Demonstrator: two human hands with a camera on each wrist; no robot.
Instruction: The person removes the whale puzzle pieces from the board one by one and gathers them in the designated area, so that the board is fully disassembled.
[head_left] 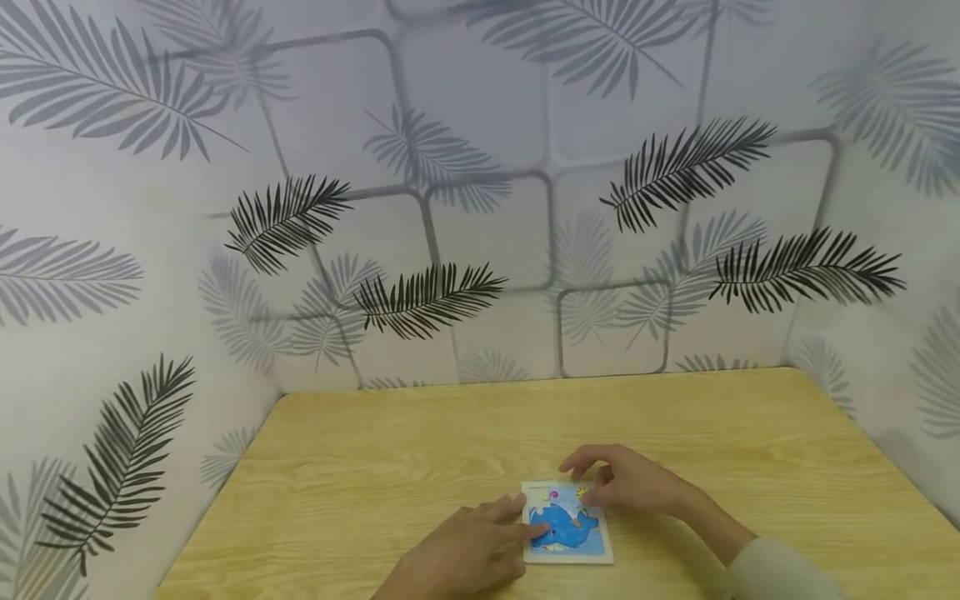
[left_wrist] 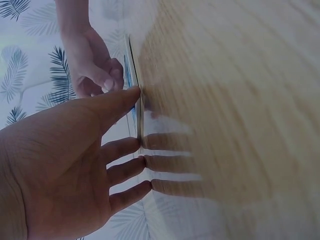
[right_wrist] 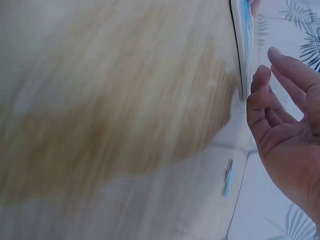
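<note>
On the table lies a small square jigsaw puzzle [head_left: 573, 546] in a white frame, showing a blue sea animal and a yellow sun. A pale patch shows at its upper left. My left hand [head_left: 468, 546] is at its left side, one finger reaching onto the picture. In the left wrist view the fingers of that hand [left_wrist: 60, 155] are nearly straight, their tips at the board's edge and on the tabletop. Over the upper right corner is my right hand [head_left: 633, 483], fingers loosely bent. The right wrist view shows no thing in that hand [right_wrist: 292, 125].
The wood-grain table [head_left: 375, 450] extends around the puzzle. Behind and beside it stand pale walls [head_left: 487, 325] with a feather-leaf pattern. A small blurred bluish patch [right_wrist: 228, 179] shows on the tabletop in the right wrist view.
</note>
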